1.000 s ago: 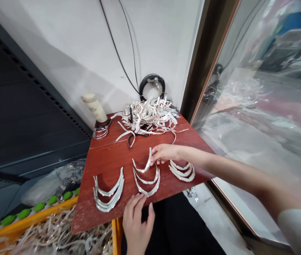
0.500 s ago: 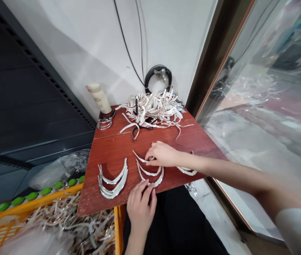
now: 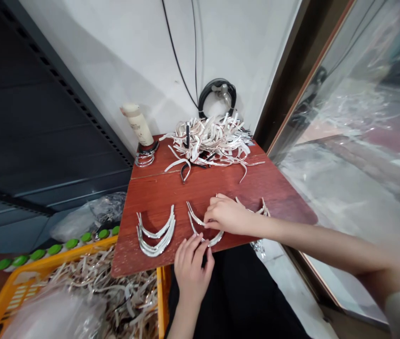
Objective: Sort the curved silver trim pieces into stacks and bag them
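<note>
Three small stacks of curved silvery strips lie on a red-brown board (image 3: 157,197). My right hand (image 3: 226,215) rests curled on top of the middle stack (image 3: 194,221), fingers pressed on its strips. My left hand (image 3: 192,267) lies at the board's near edge, fingers spread flat and touching the front of that same stack. The left stack (image 3: 155,233) sits untouched. The right stack (image 3: 256,209) is partly hidden behind my right wrist.
A tangled heap of loose strips (image 3: 210,141) fills the board's far end, with a cream bottle (image 3: 139,126) on silver rings beside it and a black cable coil (image 3: 218,94) on the wall. An orange crate (image 3: 79,292) of scrap strips stands lower left. Plastic sheeting hangs right.
My right hand has lowered the strip it held upright onto the middle stack and now presses on it. My left hand slid forward to the stack's front edge. The camera shifted.
</note>
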{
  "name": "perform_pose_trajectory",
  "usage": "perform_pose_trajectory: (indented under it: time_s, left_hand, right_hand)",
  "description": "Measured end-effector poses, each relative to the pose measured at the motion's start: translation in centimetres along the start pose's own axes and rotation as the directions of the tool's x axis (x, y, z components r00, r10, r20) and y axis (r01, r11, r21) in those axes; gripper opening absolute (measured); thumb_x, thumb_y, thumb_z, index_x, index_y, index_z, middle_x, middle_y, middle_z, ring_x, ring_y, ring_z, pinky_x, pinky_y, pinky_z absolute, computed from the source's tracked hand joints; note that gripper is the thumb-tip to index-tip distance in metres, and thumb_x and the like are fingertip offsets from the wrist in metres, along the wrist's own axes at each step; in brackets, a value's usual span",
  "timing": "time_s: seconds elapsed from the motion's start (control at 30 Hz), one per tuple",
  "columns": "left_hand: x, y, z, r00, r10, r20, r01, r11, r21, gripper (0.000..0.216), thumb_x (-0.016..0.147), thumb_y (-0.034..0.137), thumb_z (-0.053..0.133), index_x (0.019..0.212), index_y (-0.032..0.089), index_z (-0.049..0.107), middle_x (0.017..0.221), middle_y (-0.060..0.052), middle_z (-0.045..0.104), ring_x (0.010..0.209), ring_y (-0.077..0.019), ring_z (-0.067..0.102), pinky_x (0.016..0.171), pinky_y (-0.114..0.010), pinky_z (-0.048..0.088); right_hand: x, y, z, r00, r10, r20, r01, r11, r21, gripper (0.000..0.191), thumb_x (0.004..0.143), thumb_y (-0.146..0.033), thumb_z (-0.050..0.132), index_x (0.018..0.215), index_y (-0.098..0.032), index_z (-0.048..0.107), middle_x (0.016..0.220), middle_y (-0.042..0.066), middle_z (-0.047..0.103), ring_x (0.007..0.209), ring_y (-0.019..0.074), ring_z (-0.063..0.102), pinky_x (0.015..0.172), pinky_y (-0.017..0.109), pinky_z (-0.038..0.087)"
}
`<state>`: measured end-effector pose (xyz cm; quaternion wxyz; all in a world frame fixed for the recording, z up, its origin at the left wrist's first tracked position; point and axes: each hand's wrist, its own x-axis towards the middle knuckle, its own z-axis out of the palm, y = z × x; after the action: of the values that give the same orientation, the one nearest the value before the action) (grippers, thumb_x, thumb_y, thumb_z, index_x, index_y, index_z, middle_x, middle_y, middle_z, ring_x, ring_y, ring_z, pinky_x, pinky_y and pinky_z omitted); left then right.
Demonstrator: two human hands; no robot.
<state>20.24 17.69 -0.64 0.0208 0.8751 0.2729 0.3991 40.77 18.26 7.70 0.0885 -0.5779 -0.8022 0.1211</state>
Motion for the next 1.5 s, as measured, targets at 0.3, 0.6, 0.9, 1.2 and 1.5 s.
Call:
perform_pose_trajectory:
  time_s: [0.3,0.6,0.9,1.2,1.5]
  left_hand:
    - [1.2,0.2,-0.3,0.999,0.043,0.030,-0.043,0.999,0.009,0.029,0.077,0.016,0.069,0.105,0.019,0.061,0.100,-0.007,0.069,0.104,-0.0230,0.063,0.111,-0.053,0.032]
    - [1.3,-1.0,0.6,0.981,0.172,0.093,-0.175,0.984,0.023,0.031,0.082,0.021,0.064,0.112,0.016,0.061,0.114,-0.009,0.069,0.115,-0.0245,0.059,0.110,-0.044,0.034]
    - [1.0,-1.3,1.2,0.979,0.190,0.067,-0.193,0.981,0.030,0.030,0.085,0.021,0.061,0.114,0.015,0.062,0.116,-0.009,0.069,0.116,-0.0245,0.059,0.100,-0.037,0.042]
    - [1.1,-1.2,1.1,0.982,0.181,0.049,-0.182,0.983,0.031,0.029,0.085,0.019,0.062,0.113,0.015,0.063,0.113,-0.008,0.070,0.114,-0.0241,0.060,0.096,-0.036,0.045]
    - [0.8,-0.7,0.7,0.987,0.135,0.088,-0.134,0.991,-0.012,0.029,0.084,0.018,0.061,0.113,0.017,0.062,0.118,-0.008,0.069,0.121,-0.0236,0.057,0.099,-0.037,0.045]
  right_hand:
    - [-1.6,-2.6,0.3,0.998,-0.034,-0.061,0.033,0.999,-0.025,0.018,0.093,-0.029,0.060,0.084,-0.021,0.073,0.083,0.004,0.071,0.090,0.0209,0.053,0.084,0.035,0.031]
    - [-3.4,10.1,-4.0,0.866,0.375,-0.331,-0.432,0.894,-0.118,0.030,0.095,-0.010,0.042,0.098,-0.015,0.072,0.101,0.013,0.065,0.097,0.0232,0.055,0.088,0.036,0.039]
    - [-4.2,15.6,-4.4,0.952,0.205,-0.225,-0.180,0.975,0.127,0.012,0.090,-0.026,0.061,0.088,-0.019,0.070,0.104,0.006,0.067,0.102,0.0211,0.058,0.097,0.036,0.042]
    - [-1.5,13.7,-6.5,0.718,0.695,0.019,-0.043,0.017,0.999,0.010,0.090,-0.021,0.059,0.081,-0.018,0.056,0.073,0.002,0.068,0.064,0.0122,0.065,0.065,0.024,0.057]
    - [4.2,5.6,-3.6,0.809,0.546,0.216,-0.311,0.086,0.947,0.010,0.091,-0.018,0.057,0.082,-0.015,0.057,0.070,0.003,0.068,0.059,0.0133,0.067,0.061,0.027,0.059]
